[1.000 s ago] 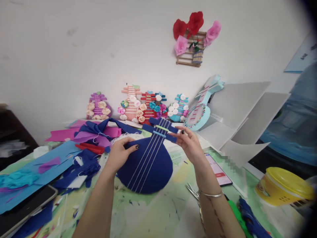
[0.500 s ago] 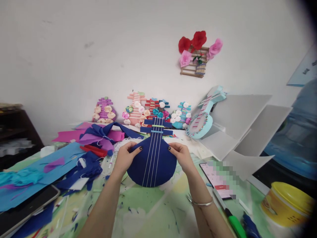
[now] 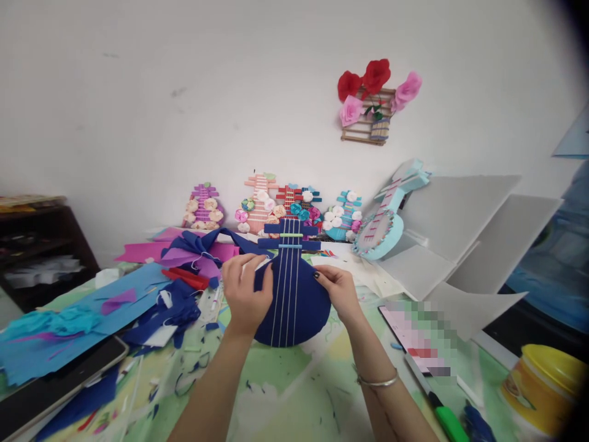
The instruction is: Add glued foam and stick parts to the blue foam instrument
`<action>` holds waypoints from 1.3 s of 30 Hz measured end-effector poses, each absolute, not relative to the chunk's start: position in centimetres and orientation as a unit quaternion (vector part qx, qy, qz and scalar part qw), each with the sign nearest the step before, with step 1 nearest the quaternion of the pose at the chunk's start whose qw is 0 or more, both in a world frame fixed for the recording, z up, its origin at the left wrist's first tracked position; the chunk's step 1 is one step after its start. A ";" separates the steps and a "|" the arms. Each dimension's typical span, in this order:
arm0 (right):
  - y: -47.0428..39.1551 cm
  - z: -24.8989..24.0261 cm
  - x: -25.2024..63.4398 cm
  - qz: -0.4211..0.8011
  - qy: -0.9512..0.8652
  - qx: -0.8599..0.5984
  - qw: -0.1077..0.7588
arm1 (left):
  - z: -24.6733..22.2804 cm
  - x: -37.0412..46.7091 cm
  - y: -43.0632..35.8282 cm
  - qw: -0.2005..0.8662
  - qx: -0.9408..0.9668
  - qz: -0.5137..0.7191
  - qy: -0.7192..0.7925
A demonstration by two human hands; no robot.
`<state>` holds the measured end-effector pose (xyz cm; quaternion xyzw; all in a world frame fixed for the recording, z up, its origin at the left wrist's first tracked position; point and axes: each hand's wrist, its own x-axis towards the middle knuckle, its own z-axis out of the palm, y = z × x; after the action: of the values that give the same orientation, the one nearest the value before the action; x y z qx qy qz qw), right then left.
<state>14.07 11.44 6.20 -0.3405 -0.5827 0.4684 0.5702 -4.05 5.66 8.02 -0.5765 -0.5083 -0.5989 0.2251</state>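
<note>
A dark blue model pipa point(image 3: 294, 294) stands upright in front of me. White strings run down its face, a green and a light blue strip cross its neck, and blue pegs stick out at both sides. With thumb and fingers, my right hand point(image 3: 338, 288) pinches the upper right edge of its body. My left hand point(image 3: 248, 288) is in front of the upper left side, fingers bent and apart, thumb over the blue face. Whether the left fingertips touch the pipa, I cannot tell.
Blue and purple scraps point(image 3: 179, 307) and a dark phone point(image 3: 59, 387) lie at left. Several flower-trimmed model pipas point(image 3: 260, 205) lean on the wall. At right are grey boards point(image 3: 442, 227), a second phone point(image 3: 409, 344), a green-handled cutter point(image 3: 448, 423) and a yellow tub point(image 3: 543, 387).
My left hand has let go of the pipa's left edge and moved right, in front of its body. The right hand keeps its pinch. The view has shifted slightly left.
</note>
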 end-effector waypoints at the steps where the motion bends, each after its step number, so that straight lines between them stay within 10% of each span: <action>1: 11.5 6.2 14.0 0.467 -0.583 -0.341 0.571 | 8.0 -3.6 5.5 0.257 -0.587 -0.583 -0.499; 19: 10.2 7.0 13.2 0.451 -0.618 -0.330 0.553 | 8.0 -3.7 6.5 0.256 -0.527 -0.585 -0.562; 33: 14.6 4.7 18.7 0.317 -0.383 -0.479 0.723 | 9.6 -5.6 4.8 0.125 -0.573 -0.634 -0.505; 39: 15.7 3.9 21.8 0.322 -0.323 -0.534 0.712 | 3.4 -13.3 7.4 -0.048 -0.649 -0.218 -0.728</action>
<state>21.82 15.73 3.88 -0.5341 -0.3232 0.3224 0.7115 -13.33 7.38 3.38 -0.6486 -0.7276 -0.2185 -0.0476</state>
